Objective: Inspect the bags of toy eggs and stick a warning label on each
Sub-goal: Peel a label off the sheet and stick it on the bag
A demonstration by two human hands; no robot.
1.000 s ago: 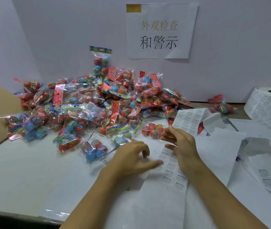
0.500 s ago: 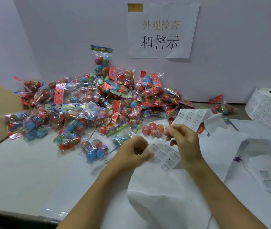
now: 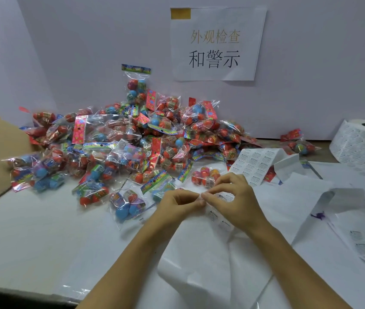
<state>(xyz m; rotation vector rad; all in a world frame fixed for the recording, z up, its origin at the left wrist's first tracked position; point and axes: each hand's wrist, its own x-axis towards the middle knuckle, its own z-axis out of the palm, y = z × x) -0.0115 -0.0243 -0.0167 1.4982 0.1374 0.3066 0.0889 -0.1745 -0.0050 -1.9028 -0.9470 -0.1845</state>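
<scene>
Between the two hands, at the meeting fingertips, the white backing sheet of printed warning labels (image 3: 218, 214) is pinched: the left hand (image 3: 177, 206) curls thumb and forefinger at its edge, and the right hand (image 3: 232, 201) grips it from above. A second ago the left hand lay flatter on the sheet, lower on the table; now the sheet is lifted and bunched, which suggests a label is being peeled. Just beyond the grip lies a clear bag of pink and orange toy eggs (image 3: 206, 177), likely next for labelling. Farther back sits the heap of clear bags of red and blue eggs (image 3: 114, 148); far right, the white label roll (image 3: 359, 141).
</scene>
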